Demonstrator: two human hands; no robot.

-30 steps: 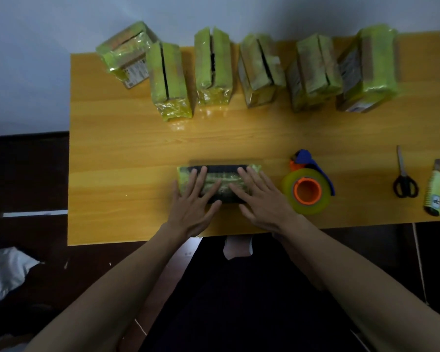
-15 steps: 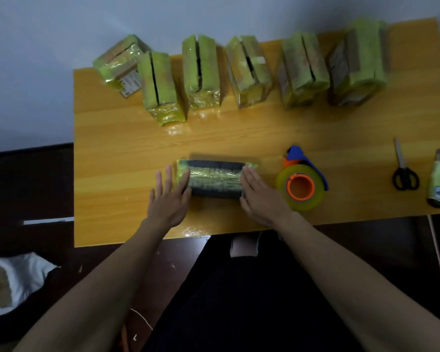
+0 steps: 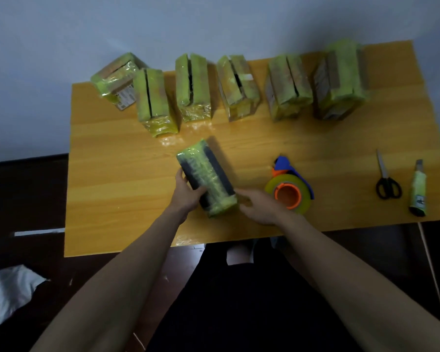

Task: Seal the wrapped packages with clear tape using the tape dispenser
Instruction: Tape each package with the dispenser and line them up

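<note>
A dark package wrapped in yellow-green film (image 3: 205, 177) lies slanted on the wooden table (image 3: 107, 174), its far end pointing up and left. My left hand (image 3: 187, 193) grips its near left side. My right hand (image 3: 258, 204) rests just off its near right end, fingers loosely spread, touching or almost touching it. The tape dispenser (image 3: 288, 190), an orange core with a clear roll and a blue handle, lies right beside my right hand. Several other wrapped packages (image 3: 193, 87) stand in a row along the table's far edge.
Black-handled scissors (image 3: 386, 177) and a utility knife (image 3: 418, 193) lie at the table's right end. A white bag (image 3: 8, 293) sits on the dark floor at the lower left. A grey wall runs behind the table.
The package lay crosswise with both hands flat at its ends; now it is turned to a slant, gripped by my left hand. My right hand has come off its end.
</note>
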